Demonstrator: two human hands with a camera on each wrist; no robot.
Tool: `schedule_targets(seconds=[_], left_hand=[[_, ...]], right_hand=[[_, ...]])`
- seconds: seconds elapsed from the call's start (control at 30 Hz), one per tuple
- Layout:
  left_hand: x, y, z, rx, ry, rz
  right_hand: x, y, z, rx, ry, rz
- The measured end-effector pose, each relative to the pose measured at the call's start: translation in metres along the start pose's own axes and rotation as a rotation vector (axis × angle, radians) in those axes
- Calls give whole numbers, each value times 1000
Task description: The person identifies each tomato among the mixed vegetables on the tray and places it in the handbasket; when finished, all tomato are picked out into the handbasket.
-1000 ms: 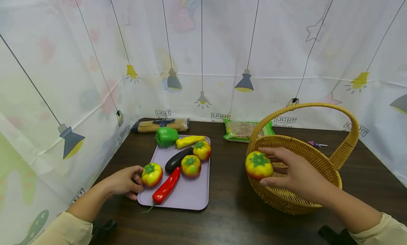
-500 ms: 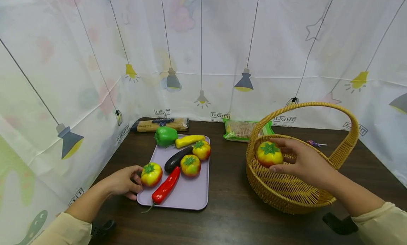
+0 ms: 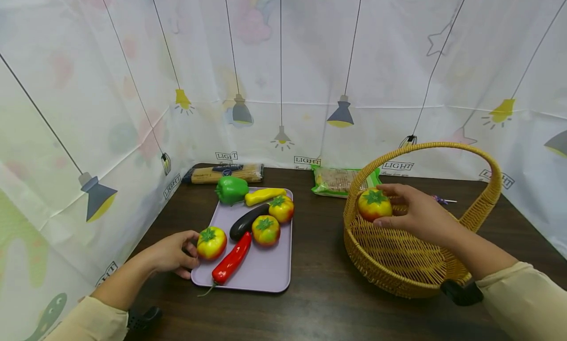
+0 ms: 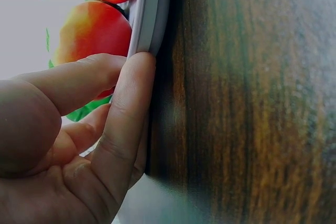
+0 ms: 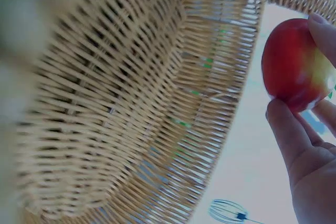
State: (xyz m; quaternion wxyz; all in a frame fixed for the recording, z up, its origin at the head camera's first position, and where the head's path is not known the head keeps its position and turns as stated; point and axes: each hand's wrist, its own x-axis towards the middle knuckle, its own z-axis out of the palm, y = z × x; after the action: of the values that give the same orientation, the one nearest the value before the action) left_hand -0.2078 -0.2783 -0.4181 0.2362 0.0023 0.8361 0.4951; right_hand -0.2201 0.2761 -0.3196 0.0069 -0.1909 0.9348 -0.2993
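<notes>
My right hand [image 3: 421, 215] holds a yellow-and-red tomato [image 3: 375, 208] with a green leafy top, between thumb and fingers. The tomato is over the left rear part of a wicker basket [image 3: 407, 294] with a tall handle. In the right wrist view, this tomato [image 5: 291, 61] shows its red side above the basket's rim. My left hand [image 3: 177, 255] pinches the left edge of a pale purple tray [image 3: 270, 274]; in the left wrist view thumb and finger sit either side of the tray rim [image 4: 149, 9]. Just inside that edge lies another tomato [image 3: 211, 243].
The tray also bears two tomatoes [image 3: 266, 231], an eggplant [image 3: 243, 224], a red chili [image 3: 232, 260], a yellow pepper [image 3: 265, 197] and a green bell pepper [image 3: 232, 190]. Behind stand a spaghetti pack [image 3: 235, 173] and a green-edged food bag [image 3: 336, 181]. A lollipop [image 3: 439, 200] lies behind the basket.
My right hand has carried the tomato from the basket's left front rim rightward and away from me, over the basket. The left hand and tray have stayed put.
</notes>
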Motion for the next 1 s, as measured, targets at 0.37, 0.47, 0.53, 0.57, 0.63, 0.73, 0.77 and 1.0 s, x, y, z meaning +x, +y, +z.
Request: schedule_targets(seconds=[0.37, 0.47, 0.53, 0.57, 0.63, 0.73, 0.77, 1.0], left_hand=[[1, -3, -2, 6, -1, 0], [1, -4, -3, 10, -1, -7], [1, -4, -3, 10, -1, -12], [2, -4, -3, 12, -1, -13], [2, -3, -2, 17, -2, -16], [3, -2, -3, 28, -1, -18], [3, -1, -3, 31, -1, -19], [3, -1, -2, 31, -3, -12]], right_hand=[[13, 10, -9, -13, -63, 16], [18, 12, -11, -16, -71, 18], [20, 15, -12, -11, -78, 16], [21, 16, -12, -10, -83, 19], [23, 19, -11, -10, -97, 26], [25, 24, -9, -1, -123, 33], [26, 26, -8, 2, -134, 35], [33, 39, 0, 7, -206, 40]])
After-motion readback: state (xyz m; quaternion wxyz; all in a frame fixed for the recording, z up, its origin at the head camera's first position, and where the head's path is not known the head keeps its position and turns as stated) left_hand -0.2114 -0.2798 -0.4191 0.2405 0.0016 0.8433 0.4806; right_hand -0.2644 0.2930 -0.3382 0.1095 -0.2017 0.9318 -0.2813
